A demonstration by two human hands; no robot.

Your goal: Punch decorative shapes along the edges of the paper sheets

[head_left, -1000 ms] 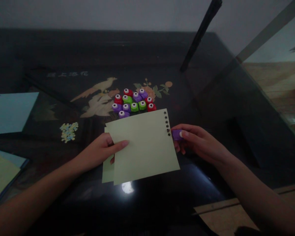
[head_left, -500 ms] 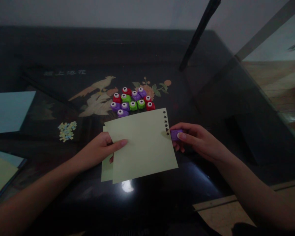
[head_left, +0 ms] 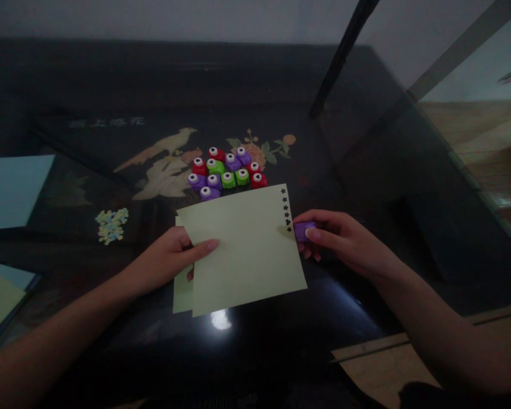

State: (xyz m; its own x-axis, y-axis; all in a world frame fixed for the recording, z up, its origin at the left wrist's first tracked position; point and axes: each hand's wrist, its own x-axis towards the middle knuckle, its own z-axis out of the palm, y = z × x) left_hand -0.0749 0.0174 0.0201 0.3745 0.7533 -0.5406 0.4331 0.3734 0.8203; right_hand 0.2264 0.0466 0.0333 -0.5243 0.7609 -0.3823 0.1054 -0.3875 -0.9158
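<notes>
A sheet of pale yellow-green paper (head_left: 247, 255) is pinched at its left side by my left hand (head_left: 174, 253), thumb on top and fingers beneath. A second sheet (head_left: 182, 294) of the same colour shows under it at the left. Down the right edge of the top sheet runs a column of small punched shapes, several of them stars. My right hand (head_left: 340, 238) is closed round a purple craft punch (head_left: 305, 231), with the thumb on its white button. The punch sits against the paper's right edge, just below the holes.
Several red, green and purple craft punches (head_left: 227, 180) stand grouped behind the paper. A small heap of punched paper bits (head_left: 111, 225) lies left. Blue paper (head_left: 15, 190) and yellow-green paper (head_left: 0, 298) lie at far left. A dark post (head_left: 343, 59) rises from the black table (head_left: 255, 363).
The whole view has shifted slightly. My hands, the paper and the punch keep the same places relative to each other, and the column of holes looks the same.
</notes>
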